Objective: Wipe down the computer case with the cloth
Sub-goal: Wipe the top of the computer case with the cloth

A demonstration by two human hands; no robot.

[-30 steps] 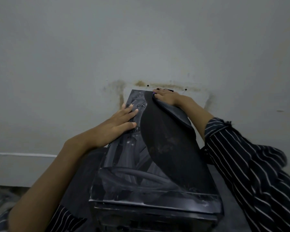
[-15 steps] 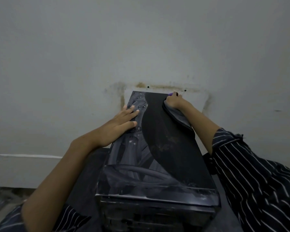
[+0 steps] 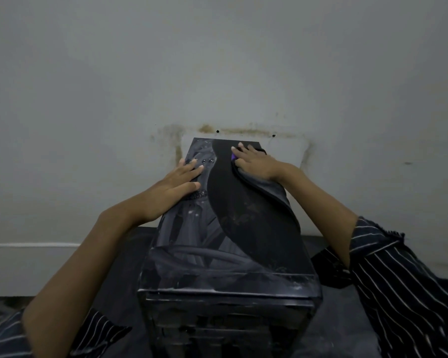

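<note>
The black computer case (image 3: 217, 257) stands in front of me, its glossy, dusty top panel running away toward the wall. My left hand (image 3: 175, 186) lies flat on the panel's left side, fingers straight, next to a row of small buttons. My right hand (image 3: 254, 161) presses a dark grey cloth (image 3: 270, 188) onto the far right part of the panel, fingers spread toward the middle. A purple bit of the cloth shows under the fingertips. The rest of the cloth trails back along the case's right edge.
A stained pale wall (image 3: 217, 73) rises directly behind the case, with two small dark holes near the case's far edge. The case sits on a dark floor mat (image 3: 119, 288). My striped sleeves frame both lower corners.
My right hand slid the cloth out to the far right corner, then back leftward along the far edge. The left hand stayed flat in the same spot.
</note>
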